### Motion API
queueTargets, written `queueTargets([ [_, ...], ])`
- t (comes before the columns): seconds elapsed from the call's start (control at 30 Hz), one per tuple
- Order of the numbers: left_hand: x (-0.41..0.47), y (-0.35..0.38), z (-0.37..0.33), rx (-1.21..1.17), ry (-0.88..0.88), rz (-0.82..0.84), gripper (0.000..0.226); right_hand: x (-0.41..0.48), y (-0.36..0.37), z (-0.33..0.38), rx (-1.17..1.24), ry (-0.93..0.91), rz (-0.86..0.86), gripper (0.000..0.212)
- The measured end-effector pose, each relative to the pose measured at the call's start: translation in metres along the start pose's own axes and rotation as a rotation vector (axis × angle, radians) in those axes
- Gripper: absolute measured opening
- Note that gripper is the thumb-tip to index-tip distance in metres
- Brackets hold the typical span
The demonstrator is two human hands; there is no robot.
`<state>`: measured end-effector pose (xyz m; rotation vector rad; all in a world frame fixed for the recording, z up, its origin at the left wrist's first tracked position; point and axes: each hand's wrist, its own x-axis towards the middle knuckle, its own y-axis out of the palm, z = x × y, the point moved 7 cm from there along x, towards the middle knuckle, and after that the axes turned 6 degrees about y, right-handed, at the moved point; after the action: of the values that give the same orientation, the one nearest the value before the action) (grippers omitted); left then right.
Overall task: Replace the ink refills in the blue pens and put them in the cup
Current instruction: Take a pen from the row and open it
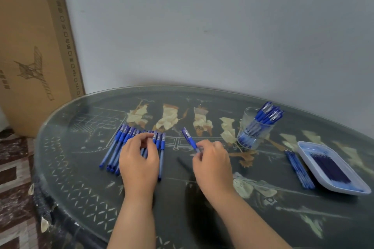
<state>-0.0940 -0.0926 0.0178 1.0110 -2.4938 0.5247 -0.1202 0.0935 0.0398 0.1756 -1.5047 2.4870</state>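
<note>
Several blue pens (123, 147) lie in a row on the dark glass-topped table (81, 168). My left hand (139, 161) rests over the row, its fingertips curled onto the pens near their caps; whether it pinches one I cannot tell. My right hand (212, 161) pinches one blue pen (189, 137) by its lower end, the capped end pointing up and away. A clear glass cup (253, 129) at the right holds several blue pens. A white tray (332, 166) at the far right holds dark blue refills, with a few more refills (299, 168) lying on the table beside it.
A large cardboard box (34, 46) leans against the wall at the left, behind the table's edge. A grey wall stands behind the table. Patterned floor tiles (14, 178) show at the lower left.
</note>
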Motion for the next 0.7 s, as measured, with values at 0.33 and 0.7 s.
queueTargets([
  [0.33, -0.032, 0.034, -0.061, 0.101, 0.384, 0.238, 0.015, -0.049, -0.067, -0.158, -0.042, -0.268, -0.287, 0.024],
  [0.7, -0.113, 0.125, -0.085, -0.103, 0.410, 0.795, 0.017, -0.046, -0.056, -0.174, 0.050, -0.252, -0.176, 0.028],
])
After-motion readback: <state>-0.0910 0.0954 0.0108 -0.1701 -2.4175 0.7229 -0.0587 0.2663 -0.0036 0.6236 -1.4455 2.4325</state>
